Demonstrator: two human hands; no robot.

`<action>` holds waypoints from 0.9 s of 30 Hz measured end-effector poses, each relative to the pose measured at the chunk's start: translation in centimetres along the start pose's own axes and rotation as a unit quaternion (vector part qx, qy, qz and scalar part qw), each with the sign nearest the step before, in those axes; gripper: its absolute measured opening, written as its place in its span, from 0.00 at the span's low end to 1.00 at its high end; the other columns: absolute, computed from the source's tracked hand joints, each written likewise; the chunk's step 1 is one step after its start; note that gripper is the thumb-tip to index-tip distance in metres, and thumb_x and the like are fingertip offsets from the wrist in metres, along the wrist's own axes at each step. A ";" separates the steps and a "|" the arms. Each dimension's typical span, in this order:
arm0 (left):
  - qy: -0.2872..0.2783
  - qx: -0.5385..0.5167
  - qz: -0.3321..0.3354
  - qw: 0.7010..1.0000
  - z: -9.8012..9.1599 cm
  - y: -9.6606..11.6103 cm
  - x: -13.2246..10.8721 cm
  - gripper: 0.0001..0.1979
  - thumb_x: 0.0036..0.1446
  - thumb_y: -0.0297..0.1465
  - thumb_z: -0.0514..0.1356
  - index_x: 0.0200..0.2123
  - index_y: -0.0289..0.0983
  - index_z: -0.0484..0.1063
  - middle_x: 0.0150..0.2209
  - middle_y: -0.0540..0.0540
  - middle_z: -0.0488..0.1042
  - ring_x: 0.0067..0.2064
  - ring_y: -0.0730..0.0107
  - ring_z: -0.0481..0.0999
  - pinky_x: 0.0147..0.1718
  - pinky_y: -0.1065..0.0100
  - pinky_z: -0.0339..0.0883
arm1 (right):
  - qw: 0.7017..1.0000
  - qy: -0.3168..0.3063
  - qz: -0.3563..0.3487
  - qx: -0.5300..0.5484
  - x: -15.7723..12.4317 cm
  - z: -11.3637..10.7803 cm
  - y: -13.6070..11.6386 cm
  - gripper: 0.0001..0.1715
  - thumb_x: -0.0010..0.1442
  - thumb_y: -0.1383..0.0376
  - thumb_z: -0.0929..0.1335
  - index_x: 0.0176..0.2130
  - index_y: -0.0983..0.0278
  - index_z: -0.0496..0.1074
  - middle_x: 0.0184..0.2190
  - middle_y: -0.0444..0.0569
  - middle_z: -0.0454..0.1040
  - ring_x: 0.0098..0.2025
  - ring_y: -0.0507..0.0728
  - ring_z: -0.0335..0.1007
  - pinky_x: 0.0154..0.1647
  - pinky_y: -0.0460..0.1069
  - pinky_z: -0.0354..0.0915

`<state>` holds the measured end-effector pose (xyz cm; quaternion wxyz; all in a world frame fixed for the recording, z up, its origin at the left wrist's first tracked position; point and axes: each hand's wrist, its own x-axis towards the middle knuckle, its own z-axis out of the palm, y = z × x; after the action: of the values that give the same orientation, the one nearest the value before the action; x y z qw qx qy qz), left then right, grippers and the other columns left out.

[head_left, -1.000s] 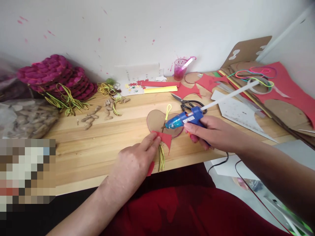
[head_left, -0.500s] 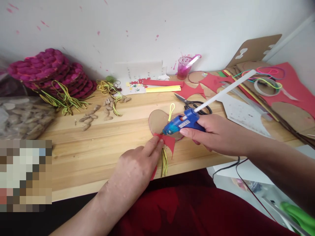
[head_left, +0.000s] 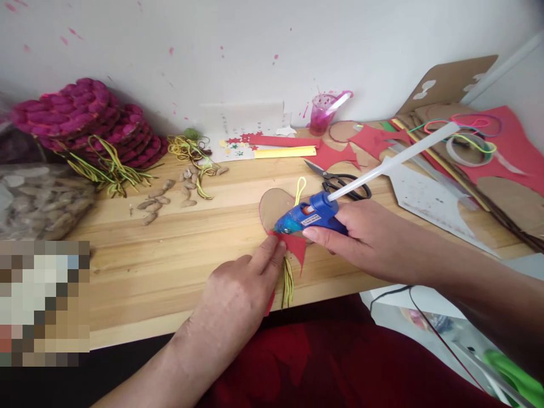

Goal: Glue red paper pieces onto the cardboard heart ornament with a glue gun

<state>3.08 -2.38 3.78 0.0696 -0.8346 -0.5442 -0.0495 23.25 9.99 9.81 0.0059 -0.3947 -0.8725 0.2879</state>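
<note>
My right hand [head_left: 357,238] is wrapped around a blue hot glue gun [head_left: 312,214], with a long white glue stick [head_left: 395,160] jutting from its back. Its nozzle meets the upper edge of a red paper piece [head_left: 296,250], right by my left fingertips. The fingers of my left hand [head_left: 242,286] are closed together and hold that paper down. Beneath the paper lies a rounded cardboard shape [head_left: 272,208], partly covered by the gun. A yellow cord loop [head_left: 300,190] sticks out at its top, and a yellow-green yarn tassel [head_left: 288,286] hangs below.
Behind the gun lie black scissors [head_left: 346,187]. Peanuts [head_left: 157,203], tangled yarn [head_left: 187,148] and stacked magenta-covered pieces [head_left: 85,113] are at left. A cup of pink paint [head_left: 322,116] stands by the wall. Red paper scraps [head_left: 510,147] and a tape roll [head_left: 470,152] are at right.
The glue gun's nozzle has moved slightly left and down along the red paper's edge. My left hand stays on the paper. The view has shifted a little.
</note>
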 end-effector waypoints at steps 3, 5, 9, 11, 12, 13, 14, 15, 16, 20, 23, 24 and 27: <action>-0.001 0.006 0.002 1.000 0.1 0.0 -0.1 0.28 0.57 0.15 0.54 0.60 0.33 0.71 0.64 0.39 0.70 0.34 0.67 0.83 0.28 0.66 0.79 | 1.000 0.003 0.000 -0.001 0.0 0.1 -0.1 0.21 0.70 0.50 0.61 0.41 0.62 0.72 0.34 0.48 0.78 0.35 0.58 0.70 0.37 0.51 0.60; 0.000 0.005 0.007 1.000 0.1 0.0 -0.1 0.28 0.56 0.14 0.54 0.59 0.32 0.71 0.63 0.38 0.71 0.33 0.66 0.83 0.28 0.66 0.79 | 1.000 0.010 -0.004 -0.009 0.1 0.2 -0.2 0.21 0.70 0.50 0.61 0.39 0.62 0.72 0.33 0.48 0.77 0.33 0.57 0.69 0.36 0.51 0.59; -0.004 -0.001 0.005 1.000 0.1 0.0 -0.1 0.28 0.56 0.14 0.54 0.60 0.32 0.70 0.63 0.38 0.71 0.33 0.66 0.83 0.29 0.65 0.79 | 0.999 0.033 -0.019 -0.002 0.4 0.6 -0.3 0.21 0.69 0.50 0.62 0.37 0.62 0.72 0.33 0.49 0.77 0.33 0.56 0.69 0.34 0.51 0.59; -0.008 -0.004 -0.002 1.000 0.1 0.0 -0.2 0.29 0.56 0.14 0.53 0.60 0.32 0.70 0.64 0.38 0.70 0.34 0.67 0.83 0.29 0.66 0.79 | 0.998 0.035 0.002 0.059 0.5 1.0 -0.2 0.23 0.69 0.48 0.62 0.35 0.62 0.72 0.32 0.48 0.77 0.30 0.55 0.70 0.32 0.50 0.60; -0.009 -0.007 -0.006 1.000 0.2 0.0 -0.2 0.29 0.57 0.14 0.52 0.60 0.33 0.70 0.65 0.38 0.69 0.34 0.67 0.82 0.29 0.66 0.79 | 0.993 0.034 0.025 0.108 0.4 1.2 0.0 0.24 0.69 0.47 0.62 0.34 0.62 0.71 0.31 0.48 0.77 0.28 0.54 0.70 0.29 0.50 0.61; -0.009 -0.008 -0.011 1.000 0.2 0.0 -0.3 0.29 0.57 0.14 0.52 0.60 0.33 0.70 0.65 0.39 0.69 0.34 0.67 0.82 0.29 0.66 0.78 | 0.984 0.031 0.052 0.166 0.4 1.5 0.2 0.26 0.68 0.45 0.62 0.33 0.63 0.71 0.30 0.47 0.77 0.24 0.52 0.69 0.26 0.49 0.62; -0.007 -0.010 -0.015 1.000 0.3 0.1 -0.4 0.29 0.57 0.14 0.52 0.60 0.33 0.70 0.65 0.39 0.68 0.33 0.67 0.82 0.29 0.66 0.78 | 0.971 0.029 0.080 0.225 0.3 1.7 0.5 0.27 0.68 0.44 0.62 0.33 0.63 0.70 0.29 0.47 0.77 0.21 0.51 0.67 0.23 0.48 0.62; -0.005 -0.010 -0.017 1.000 0.3 0.1 -0.5 0.29 0.57 0.14 0.51 0.60 0.33 0.70 0.65 0.39 0.68 0.33 0.67 0.82 0.29 0.66 0.78 | 0.954 0.032 0.103 0.281 0.1 2.0 0.8 0.28 0.68 0.43 0.62 0.34 0.63 0.70 0.29 0.47 0.77 0.18 0.49 0.66 0.20 0.47 0.61; -0.003 -0.010 -0.016 1.000 0.4 0.1 -0.5 0.29 0.56 0.14 0.51 0.60 0.33 0.70 0.65 0.39 0.68 0.33 0.67 0.82 0.29 0.66 0.78 | 0.936 0.038 0.120 0.329 0.0 2.3 1.1 0.28 0.67 0.42 0.62 0.35 0.63 0.69 0.29 0.47 0.77 0.17 0.48 0.65 0.18 0.47 0.61; -0.018 0.010 -0.011 1.000 0.1 0.1 -0.5 0.33 0.52 0.12 0.51 0.62 0.33 0.68 0.66 0.38 0.67 0.30 0.69 0.81 0.25 0.67 0.75 | 0.874 0.086 0.157 0.451 -0.5 3.2 2.5 0.26 0.66 0.42 0.65 0.39 0.62 0.69 0.31 0.49 0.80 0.19 0.50 0.70 0.16 0.44 0.62; -0.048 0.027 -0.022 0.998 -0.4 0.0 -0.1 0.35 0.51 0.13 0.51 0.63 0.34 0.67 0.66 0.41 0.67 0.26 0.70 0.80 0.21 0.66 0.73 | 0.846 0.103 0.179 0.492 -0.5 3.7 3.5 0.25 0.65 0.43 0.66 0.40 0.62 0.69 0.32 0.52 0.81 0.22 0.53 0.76 0.15 0.44 0.62; -0.055 0.026 -0.024 0.998 -0.6 -0.1 0.0 0.36 0.50 0.13 0.51 0.63 0.34 0.67 0.66 0.42 0.68 0.25 0.70 0.79 0.20 0.66 0.72 | 0.840 0.102 0.184 0.501 -0.4 3.8 3.7 0.25 0.65 0.43 0.67 0.40 0.62 0.69 0.32 0.53 0.82 0.23 0.54 0.77 0.15 0.43 0.61; -0.061 -0.002 -0.030 0.998 -0.6 -0.5 0.2 0.36 0.51 0.13 0.49 0.64 0.35 0.64 0.67 0.43 0.67 0.28 0.69 0.81 0.19 0.67 0.71 | 0.832 0.095 0.182 0.516 -0.1 3.9 4.1 0.25 0.65 0.43 0.66 0.40 0.62 0.69 0.30 0.53 0.82 0.24 0.55 0.79 0.13 0.42 0.59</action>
<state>2.68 -2.12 4.43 0.0326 -0.8195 -0.5721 -0.0017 25.22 10.16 4.50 0.2390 -0.5107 -0.5047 0.6537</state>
